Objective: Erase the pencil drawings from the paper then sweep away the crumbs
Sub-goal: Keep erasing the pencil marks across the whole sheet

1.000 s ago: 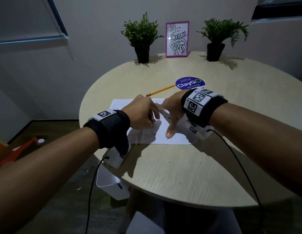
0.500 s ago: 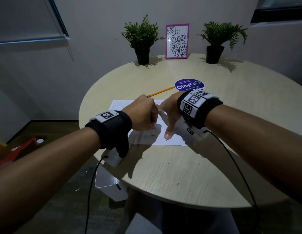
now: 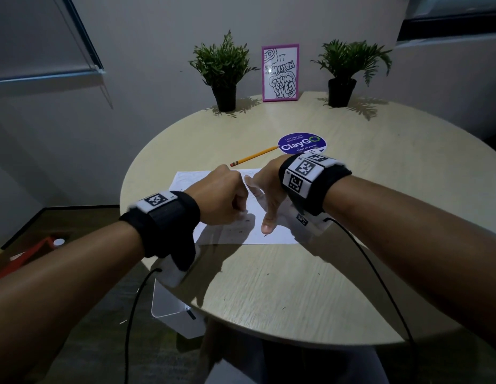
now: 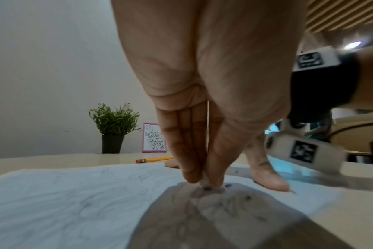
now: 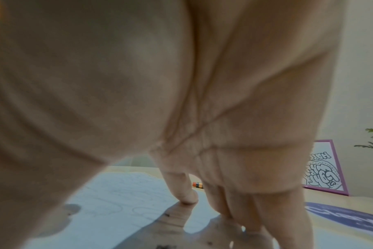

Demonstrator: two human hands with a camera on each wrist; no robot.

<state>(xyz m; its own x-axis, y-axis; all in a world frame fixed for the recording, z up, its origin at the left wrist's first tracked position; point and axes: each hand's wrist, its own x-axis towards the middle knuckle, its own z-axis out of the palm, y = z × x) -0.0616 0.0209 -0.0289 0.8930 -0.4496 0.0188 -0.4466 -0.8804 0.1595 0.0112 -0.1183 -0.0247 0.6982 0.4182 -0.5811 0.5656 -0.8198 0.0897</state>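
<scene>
Two hands: both of mine are on the paper (image 3: 277,231), one rubbing, one pinning.
Eraser: a small pale eraser (image 4: 207,182) sits pinched at my left fingertips, its lower end touching the sheet; the head view hides it under my knuckles.
Left hand: my left hand (image 3: 221,199) is curled tight, fingers and thumb closed round the eraser, over the middle of the sheet.
Paper: it lies flat on the bench (image 3: 296,286), near the middle, its near edge toward me; faint grey pencil drawings (image 4: 81,193) show across it, blurred in the wrist views.
Crumbs: dark crumbs (image 4: 248,197) dot the shaded part of the sheet just beside the eraser.
Right hand: my right hand (image 3: 269,198) is spread wide, fingers straight, thumb (image 3: 267,227) and fingertips (image 5: 186,196) pressing the sheet down just right of my left hand; it holds nothing.
Pencil: a yellow pencil (image 3: 253,156) lies on the bench just beyond the sheet's far edge, eraser end toward the left.
Sticker: a round blue sticker (image 3: 302,144) marked ClayGO lies flat at the pencil's far end.
Far edge: two potted plants, left plant (image 3: 223,70) and right plant (image 3: 349,65), stand with a pink picture frame (image 3: 280,73) between them.
Floor: a white box (image 3: 174,314) sits below the bench edge on my left.
</scene>
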